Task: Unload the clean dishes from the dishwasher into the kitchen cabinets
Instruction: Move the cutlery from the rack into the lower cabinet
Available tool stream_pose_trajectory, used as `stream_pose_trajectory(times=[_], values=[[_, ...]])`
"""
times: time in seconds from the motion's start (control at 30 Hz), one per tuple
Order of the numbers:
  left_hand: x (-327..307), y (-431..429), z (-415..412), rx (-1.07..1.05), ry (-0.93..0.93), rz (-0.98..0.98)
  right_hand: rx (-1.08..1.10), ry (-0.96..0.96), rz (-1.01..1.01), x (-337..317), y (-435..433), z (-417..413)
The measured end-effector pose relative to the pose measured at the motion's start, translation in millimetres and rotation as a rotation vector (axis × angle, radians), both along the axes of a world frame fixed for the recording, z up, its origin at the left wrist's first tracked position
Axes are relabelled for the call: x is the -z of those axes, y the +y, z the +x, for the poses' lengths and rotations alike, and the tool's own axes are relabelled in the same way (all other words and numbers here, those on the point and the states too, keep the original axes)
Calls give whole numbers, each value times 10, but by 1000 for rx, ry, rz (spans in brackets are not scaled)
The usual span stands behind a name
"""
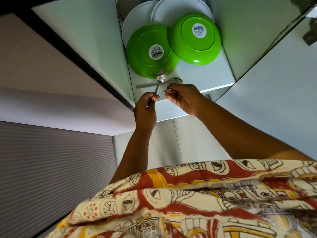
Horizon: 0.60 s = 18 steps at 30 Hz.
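white cabinet shelf [197,74] fills the upper middle of the view, seen from below and in front, with cabinet doors [82,40] open to either side. two green bowls sit upside down on the shelf: left bowl [151,52] and right bowl [194,38], rims touching or overlapping, each with a barcode sticker on its base. white plates [137,19] stand stacked behind the bowls. left hand [145,107] is clamped on the handle of a spoon [160,81], whose bowl end points up at the front rim of the left bowl. a second utensil [154,85] lies flat across the shelf front edge, just beside the spoon. right hand [183,98] has fingers curled together near the shelf edge, pinching a thin metal item [164,91]; its type cannot be told. a patterned garment [188,200] covers the lower view.
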State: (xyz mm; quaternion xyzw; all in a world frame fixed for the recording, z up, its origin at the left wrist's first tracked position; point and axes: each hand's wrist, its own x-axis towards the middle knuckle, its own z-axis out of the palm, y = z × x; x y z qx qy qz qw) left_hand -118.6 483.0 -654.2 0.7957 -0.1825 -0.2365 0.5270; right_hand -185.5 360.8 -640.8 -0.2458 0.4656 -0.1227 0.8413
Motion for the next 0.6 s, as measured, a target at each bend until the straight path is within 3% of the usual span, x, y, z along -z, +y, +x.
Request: stream_pose_trajectory(times=[0.23,0.6], values=[[9,-72,95,-64,-5,-25,-210,181,-382,105,-51,57],[200,-182,241,-79,-86,66,-191,273,-560,249,-162,225]])
